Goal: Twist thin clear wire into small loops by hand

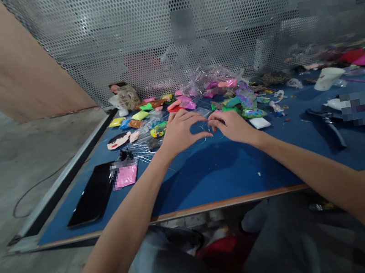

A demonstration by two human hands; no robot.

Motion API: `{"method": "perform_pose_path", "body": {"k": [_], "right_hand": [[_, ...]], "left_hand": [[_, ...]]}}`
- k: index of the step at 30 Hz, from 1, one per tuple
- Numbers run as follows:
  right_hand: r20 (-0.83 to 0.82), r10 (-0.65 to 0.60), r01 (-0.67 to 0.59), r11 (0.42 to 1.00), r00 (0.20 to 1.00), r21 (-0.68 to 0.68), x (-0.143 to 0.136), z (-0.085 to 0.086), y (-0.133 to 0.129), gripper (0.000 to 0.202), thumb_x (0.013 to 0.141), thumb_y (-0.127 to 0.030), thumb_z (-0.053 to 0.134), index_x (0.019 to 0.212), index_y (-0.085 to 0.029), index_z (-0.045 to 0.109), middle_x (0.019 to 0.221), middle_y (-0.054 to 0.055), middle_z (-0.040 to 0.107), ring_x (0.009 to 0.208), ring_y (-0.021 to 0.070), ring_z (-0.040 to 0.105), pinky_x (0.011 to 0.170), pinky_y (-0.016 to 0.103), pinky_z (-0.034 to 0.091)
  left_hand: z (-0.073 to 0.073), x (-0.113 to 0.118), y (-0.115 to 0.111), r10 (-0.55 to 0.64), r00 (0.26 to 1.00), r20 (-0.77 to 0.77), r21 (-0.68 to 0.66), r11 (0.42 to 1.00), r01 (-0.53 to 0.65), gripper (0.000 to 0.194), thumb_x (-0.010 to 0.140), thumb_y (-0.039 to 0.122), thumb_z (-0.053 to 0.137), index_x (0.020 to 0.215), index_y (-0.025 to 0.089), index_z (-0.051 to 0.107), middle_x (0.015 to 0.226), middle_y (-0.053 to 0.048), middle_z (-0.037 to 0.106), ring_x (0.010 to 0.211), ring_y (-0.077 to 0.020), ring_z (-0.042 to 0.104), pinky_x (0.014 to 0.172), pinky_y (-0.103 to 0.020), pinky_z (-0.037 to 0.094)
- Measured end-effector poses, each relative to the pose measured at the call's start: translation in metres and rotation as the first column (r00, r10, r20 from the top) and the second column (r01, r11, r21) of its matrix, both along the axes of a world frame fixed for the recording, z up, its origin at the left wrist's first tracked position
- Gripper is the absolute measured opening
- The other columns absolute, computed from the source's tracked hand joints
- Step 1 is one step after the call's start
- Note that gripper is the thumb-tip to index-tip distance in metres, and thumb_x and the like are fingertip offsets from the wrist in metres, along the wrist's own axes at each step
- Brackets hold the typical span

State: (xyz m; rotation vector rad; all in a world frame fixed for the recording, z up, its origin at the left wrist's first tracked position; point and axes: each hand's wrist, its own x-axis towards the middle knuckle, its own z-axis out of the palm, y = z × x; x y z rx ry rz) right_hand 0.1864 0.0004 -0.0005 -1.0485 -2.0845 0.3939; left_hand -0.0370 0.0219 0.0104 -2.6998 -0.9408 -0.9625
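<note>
Head view: bare left hand (181, 131) and bare right hand (233, 125) nearly meet over a flat blue tabletop (197, 187)

At the left end of the tabletop, a flat, glossy black rectangular phone (92, 194) lies near the front edge. A small pink plastic packet (126, 175) rests just beside it, partly masked by a blurred patch. Farther back lies a flat cream face-shaped piece with black hair and a red mouth (119, 140). Fine, clear, shiny strands spread between these things and the left forearm.

Next comes the left hand, palm turned inward, its thumb and fingers held well apart in a C shape. A mottled yellow-and-green lump (158, 130) lies behind its wrist. A thin, pale, thread-like strand shows near the left fingertips; whether either hand grips it I cannot tell.

The right hand is partly curled, thumb and forefinger drawn close together, its fingertips just beside the left hand's; what, if anything, it pinches is too small to make out. To its right lie a small white pillow-shaped packet (260, 123), then a dark blue tool with curved handles (333, 134). Beyond the tool, a white cup (327, 79) leans tilted.
</note>
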Motion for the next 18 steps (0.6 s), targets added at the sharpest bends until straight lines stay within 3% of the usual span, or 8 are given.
{"method": "perform_pose_path", "body": {"k": [6, 11, 18], "right_hand": [[0.148, 0.071, -0.091, 0.987, 0.986, 0.131, 0.001, -0.005, 0.003, 0.024, 0.101, -0.023, 0.044, 0.093, -0.02, 0.066, 0.083, 0.006, 0.071, 0.079, 0.0204, 0.061, 0.08, 0.032, 0.041], [0.076, 0.119, -0.127, 0.987, 0.99, 0.1, -0.002, -0.005, 0.0, 0.024, 0.1, -0.02, 0.043, 0.093, -0.02, 0.066, 0.085, 0.005, 0.072, 0.081, 0.0195, 0.061, 0.079, 0.031, 0.043], [0.001, 0.162, -0.161, 0.984, 0.987, 0.07, -0.004, -0.003, -0.004, 0.03, 0.101, -0.035, 0.051, 0.079, -0.02, 0.066, 0.079, 0.003, 0.071, 0.073, 0.0175, 0.062, 0.073, 0.029, 0.042]], "left_hand": [[0.001, 0.003, -0.002, -0.028, 0.994, 0.106, -0.145, 0.988, 0.043, 0.037, 0.086, 0.061, 0.068, 0.091, 0.026, 0.078, 0.09, -0.003, 0.077, 0.087, -0.0194, 0.066, 0.085, -0.035, 0.046], [0.007, 0.004, -0.007, 0.001, 0.98, 0.198, -0.305, 0.95, 0.06, 0.04, 0.092, 0.056, 0.061, 0.081, 0.021, 0.076, 0.075, -0.003, 0.073, 0.065, -0.013, 0.058, 0.062, -0.027, 0.041], [0.011, 0.003, -0.011, 0.032, 0.968, 0.248, -0.494, 0.864, 0.098, 0.045, 0.091, 0.056, 0.062, 0.069, 0.017, 0.067, 0.059, -0.002, 0.067, 0.048, -0.0089, 0.05, 0.048, -0.024, 0.034]]}}
